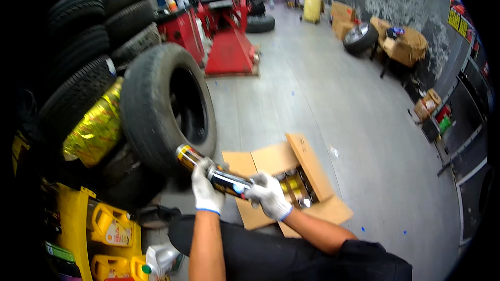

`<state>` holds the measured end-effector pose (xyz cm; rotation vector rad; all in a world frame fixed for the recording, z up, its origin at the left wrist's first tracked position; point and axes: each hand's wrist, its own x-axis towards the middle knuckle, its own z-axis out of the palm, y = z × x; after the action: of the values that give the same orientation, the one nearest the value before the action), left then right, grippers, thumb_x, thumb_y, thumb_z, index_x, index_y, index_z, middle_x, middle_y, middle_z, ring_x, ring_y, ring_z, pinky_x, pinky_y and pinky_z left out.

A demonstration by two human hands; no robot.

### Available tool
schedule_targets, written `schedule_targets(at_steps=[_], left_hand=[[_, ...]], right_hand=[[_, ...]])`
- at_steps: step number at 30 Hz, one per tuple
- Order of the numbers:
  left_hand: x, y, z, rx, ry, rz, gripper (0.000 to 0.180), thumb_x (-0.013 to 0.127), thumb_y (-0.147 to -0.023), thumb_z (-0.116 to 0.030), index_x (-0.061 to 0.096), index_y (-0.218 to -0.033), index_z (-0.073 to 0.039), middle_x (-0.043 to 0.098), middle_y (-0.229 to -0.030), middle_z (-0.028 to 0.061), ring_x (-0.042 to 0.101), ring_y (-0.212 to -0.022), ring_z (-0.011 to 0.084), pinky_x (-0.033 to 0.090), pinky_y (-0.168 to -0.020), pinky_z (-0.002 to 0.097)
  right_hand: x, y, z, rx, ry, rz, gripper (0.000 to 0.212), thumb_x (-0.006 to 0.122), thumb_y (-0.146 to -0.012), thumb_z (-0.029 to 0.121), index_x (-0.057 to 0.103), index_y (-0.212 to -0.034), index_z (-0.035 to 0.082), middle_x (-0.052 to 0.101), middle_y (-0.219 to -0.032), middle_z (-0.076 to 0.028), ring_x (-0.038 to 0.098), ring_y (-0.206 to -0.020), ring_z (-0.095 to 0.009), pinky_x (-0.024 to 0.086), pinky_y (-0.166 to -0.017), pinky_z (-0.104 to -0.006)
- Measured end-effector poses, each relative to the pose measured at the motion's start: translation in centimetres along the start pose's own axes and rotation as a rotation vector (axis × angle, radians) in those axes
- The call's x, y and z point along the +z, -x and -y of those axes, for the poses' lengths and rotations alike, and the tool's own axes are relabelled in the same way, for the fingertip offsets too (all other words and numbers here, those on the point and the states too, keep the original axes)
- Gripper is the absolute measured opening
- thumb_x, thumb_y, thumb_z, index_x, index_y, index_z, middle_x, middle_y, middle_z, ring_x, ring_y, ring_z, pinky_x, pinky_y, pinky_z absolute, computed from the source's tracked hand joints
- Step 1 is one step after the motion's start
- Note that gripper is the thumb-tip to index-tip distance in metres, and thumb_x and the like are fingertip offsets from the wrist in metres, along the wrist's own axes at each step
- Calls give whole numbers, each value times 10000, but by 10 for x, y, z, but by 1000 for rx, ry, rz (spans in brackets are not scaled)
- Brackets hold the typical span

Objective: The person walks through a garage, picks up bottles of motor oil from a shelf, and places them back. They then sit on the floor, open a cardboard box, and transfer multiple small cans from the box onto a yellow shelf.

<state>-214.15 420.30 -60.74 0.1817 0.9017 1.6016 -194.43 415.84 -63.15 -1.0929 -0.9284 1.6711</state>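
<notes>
Two spray cans lie almost end to end between my gloved hands, above an open cardboard box (325, 213). My left hand (208, 190), in a white knit glove, is closed around the near end of the yellow-and-black can (187, 156) and touches the top of the black can (228, 182). The fingers of my right hand (270, 196), gloved too, are wrapped around the lower end of the black can. Inside the box stand several more cans (291, 186), partly hidden behind my right hand and the box flaps.
An upright tyre (151, 104) stands just left of the box, with stacked tyres (78, 26) behind it. A yellow shelf (75, 229) holds yellow jugs (112, 225) at lower left. Farther off are a red machine (232, 52) and a wheel (359, 38) by the wall.
</notes>
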Motion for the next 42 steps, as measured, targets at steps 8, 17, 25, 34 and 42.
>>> schedule_targets(at_steps=[8, 17, 25, 34, 42], left_hand=[[-2, 11, -10, -78, 41, 70, 264, 757, -953, -269, 610, -1112, -118, 722, -905, 101, 759, -833, 281, 672, -845, 490], [3, 1, -22, -55, 59, 30, 265, 764, -923, -255, 625, -1071, -84, 711, -908, 105, 759, -790, 281, 677, -799, 474], [3, 10, -40, 8, 152, -24, 231, 741, -923, -235, 628, -1056, -83, 712, -885, 103, 751, -783, 296, 661, -809, 491], [1, 13, -44, 53, 42, 58, 215, 696, -950, -241, 643, -1041, -54, 716, -880, 117, 761, -794, 288, 665, -830, 477], [12, 13, -40, 21, 84, 84, 232, 760, -971, -234, 697, -1065, -33, 726, -850, 103, 744, -656, 246, 658, -661, 419]], right_hand=[[22, 15, -14, -144, 29, 96, 796, 892, -965, 168, 505, -1610, -91, 738, -1302, -177, 745, -900, -138, 619, -720, -282], [-83, -42, -93, 88, 516, 30, 656, 648, -1119, 372, 561, -1603, -61, 779, -1329, -205, 782, -1033, -298, 649, -915, -413], [-280, -112, -119, 259, 1595, -371, 680, 638, -1061, 429, 577, -1564, -24, 579, -1627, -309, 549, -1523, -457, 462, -1271, -528], [-266, -162, -118, 245, 1700, -210, 750, 873, -813, 340, 690, -1471, 29, 697, -1498, -289, 680, -1386, -452, 562, -1185, -522], [-279, -143, -92, 338, 1635, -205, 742, 990, -653, 282, 763, -1302, 3, 845, -1194, -213, 821, -1123, -397, 661, -959, -486]])
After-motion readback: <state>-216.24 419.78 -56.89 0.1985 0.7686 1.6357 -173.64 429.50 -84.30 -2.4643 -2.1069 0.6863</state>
